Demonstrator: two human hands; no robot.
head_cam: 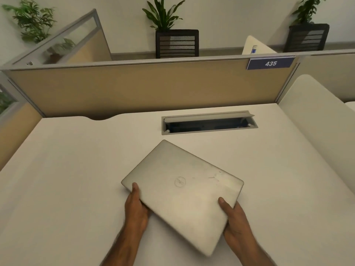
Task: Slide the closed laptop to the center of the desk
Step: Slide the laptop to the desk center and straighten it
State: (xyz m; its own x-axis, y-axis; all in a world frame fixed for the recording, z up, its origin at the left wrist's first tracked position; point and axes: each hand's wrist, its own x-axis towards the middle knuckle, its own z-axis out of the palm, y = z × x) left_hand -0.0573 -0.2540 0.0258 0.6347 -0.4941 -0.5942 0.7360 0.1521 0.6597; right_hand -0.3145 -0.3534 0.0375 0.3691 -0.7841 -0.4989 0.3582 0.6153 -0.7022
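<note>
Head view looks down on a white desk (pixel 57 169) enclosed by tan cubicle partitions (pixel 134 87). Lying on it is a closed silver laptop (pixel 182 191), turned at an angle so that one corner points away toward a recessed cable tray (pixel 209 124) near the back edge, whose flap stands open. The laptop sits in the near middle part of the desk, its lid scuffed near the right corner and marked with a round logo at its center. The left hand (pixel 136 210) clamps the laptop's near-left edge, thumb pressed on top of the lid and fingers hidden underneath. The right hand (pixel 237 219) clamps the near-right edge in the same way, thumb on the lid and the remaining fingers out of sight below. Whether the near edge is raised off the surface or flat on it cannot be told. On the back partition, toward the right, hangs a blue sign (pixel 270 63) reading 435. Beyond the partition stand potted plants (pixel 165 14) against a pale wall.
</note>
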